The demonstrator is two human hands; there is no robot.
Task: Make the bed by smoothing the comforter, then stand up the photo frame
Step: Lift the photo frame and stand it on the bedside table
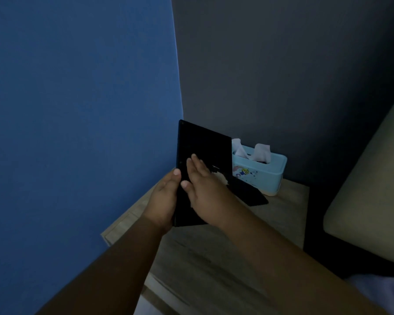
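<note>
photo frame (203, 151), dark and flat, held nearly upright over a wooden nightstand (214, 258) in a dim corner. left hand (164, 198) grips its left edge, thumb in front. right hand (203, 189) lies open and flat against its back. it looks light, stiff, probably breakable; best held by the edges. a pale blue tissue box (259, 173) sits just behind.

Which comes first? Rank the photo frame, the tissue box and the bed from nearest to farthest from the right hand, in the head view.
1. Photo frame: touching, the right hand lies flat on its dark back.
2. Tissue box: just right of the frame, at the back of the wooden nightstand.
3. Bed: farthest, at the right edge, past a dark gap beside the nightstand.
</note>
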